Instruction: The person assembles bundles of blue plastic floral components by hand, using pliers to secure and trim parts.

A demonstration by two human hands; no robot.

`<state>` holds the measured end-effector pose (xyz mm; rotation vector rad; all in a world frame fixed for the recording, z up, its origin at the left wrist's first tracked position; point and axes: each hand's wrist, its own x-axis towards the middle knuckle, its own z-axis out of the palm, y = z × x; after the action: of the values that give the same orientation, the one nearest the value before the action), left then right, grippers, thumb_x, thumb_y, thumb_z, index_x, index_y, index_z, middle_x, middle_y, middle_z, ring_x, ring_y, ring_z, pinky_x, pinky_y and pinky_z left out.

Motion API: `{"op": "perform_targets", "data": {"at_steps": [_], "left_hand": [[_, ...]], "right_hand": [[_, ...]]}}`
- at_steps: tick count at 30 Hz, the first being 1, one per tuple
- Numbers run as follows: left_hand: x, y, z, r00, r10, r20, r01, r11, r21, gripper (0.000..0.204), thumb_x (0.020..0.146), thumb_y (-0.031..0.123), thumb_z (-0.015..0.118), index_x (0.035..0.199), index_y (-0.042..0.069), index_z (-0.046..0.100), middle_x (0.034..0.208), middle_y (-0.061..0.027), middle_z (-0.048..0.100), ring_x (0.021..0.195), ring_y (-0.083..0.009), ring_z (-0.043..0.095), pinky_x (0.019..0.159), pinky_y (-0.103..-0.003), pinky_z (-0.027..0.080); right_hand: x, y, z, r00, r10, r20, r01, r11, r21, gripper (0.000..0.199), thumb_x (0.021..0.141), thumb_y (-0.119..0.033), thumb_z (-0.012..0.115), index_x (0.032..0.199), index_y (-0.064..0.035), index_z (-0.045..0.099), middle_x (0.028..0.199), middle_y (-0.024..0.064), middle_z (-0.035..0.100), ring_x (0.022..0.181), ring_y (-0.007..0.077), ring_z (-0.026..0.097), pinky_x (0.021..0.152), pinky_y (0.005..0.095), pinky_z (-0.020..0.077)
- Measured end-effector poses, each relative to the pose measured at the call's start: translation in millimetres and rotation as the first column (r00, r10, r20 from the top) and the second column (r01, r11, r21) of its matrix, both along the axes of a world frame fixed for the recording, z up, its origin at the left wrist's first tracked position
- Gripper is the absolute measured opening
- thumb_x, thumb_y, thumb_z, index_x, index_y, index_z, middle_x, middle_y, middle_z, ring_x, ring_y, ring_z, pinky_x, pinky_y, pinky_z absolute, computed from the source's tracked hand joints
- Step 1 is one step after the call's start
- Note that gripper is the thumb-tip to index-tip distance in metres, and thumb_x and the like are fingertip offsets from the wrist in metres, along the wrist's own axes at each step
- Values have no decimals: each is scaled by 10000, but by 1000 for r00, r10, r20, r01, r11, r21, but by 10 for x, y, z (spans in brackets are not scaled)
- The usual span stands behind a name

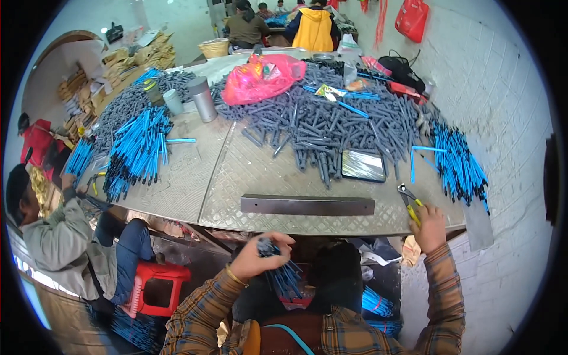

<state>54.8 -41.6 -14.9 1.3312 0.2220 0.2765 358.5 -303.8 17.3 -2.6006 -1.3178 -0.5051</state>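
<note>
My left hand (262, 258) is closed round a bundle of thin dark-and-blue sticks (285, 280), held over my lap below the table edge. Their grey-black ends poke out at the top of the fist. At the table's front right edge, my right hand (428, 227) has its fingers closed on the yellow handles of a pair of end-cutting pliers (409, 202). The plier jaws point away from me and lie on the tabletop. Between the hands, a long dark metal bar (307, 205) lies along the front edge.
Grey plastic tubular pieces (331, 124) cover the table's far half, with a pink plastic bag (263, 80) on them. A phone (362, 165) lies nearer. Blue stick piles (458, 163) stand right and left. A co-worker (53, 236) sits left, by a red stool (158, 284). The wall bounds the right.
</note>
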Motion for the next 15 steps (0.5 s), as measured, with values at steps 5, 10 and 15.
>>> {"op": "perform_targets", "data": {"at_steps": [5, 10, 15], "left_hand": [[-188, 419, 237, 836, 406, 369, -202, 853, -482, 303, 752, 180, 567, 1021, 47, 526, 719, -28, 527, 733, -197, 531, 789, -420, 448], [-222, 361, 347, 733, 638, 236, -185, 520, -834, 336, 788, 242, 551, 1049, 39, 492, 706, -22, 513, 747, -194, 524, 809, -425, 430], [-462, 285, -295, 730, 670, 135, -277, 471, -837, 283, 809, 257, 548, 985, 39, 510, 775, -45, 552, 792, -202, 540, 808, -396, 436]], "right_hand": [[-504, 409, -51, 865, 462, -198, -438, 886, 152, 564, 711, -227, 687, 1184, -21, 458, 1198, 205, 468, 1085, 402, 443, 939, 445, 348], [-1164, 1252, -449, 428, 801, -419, -656, 594, 465, 691, 789, -335, 619, 1325, -10, 330, 1250, 225, 435, 1120, 367, 453, 956, 408, 348], [-1838, 1510, 222, 24, 882, -471, -473, 425, 771, 461, 772, -232, 598, 1175, -36, 489, 1116, 150, 553, 1011, 313, 512, 879, 340, 410]]}}
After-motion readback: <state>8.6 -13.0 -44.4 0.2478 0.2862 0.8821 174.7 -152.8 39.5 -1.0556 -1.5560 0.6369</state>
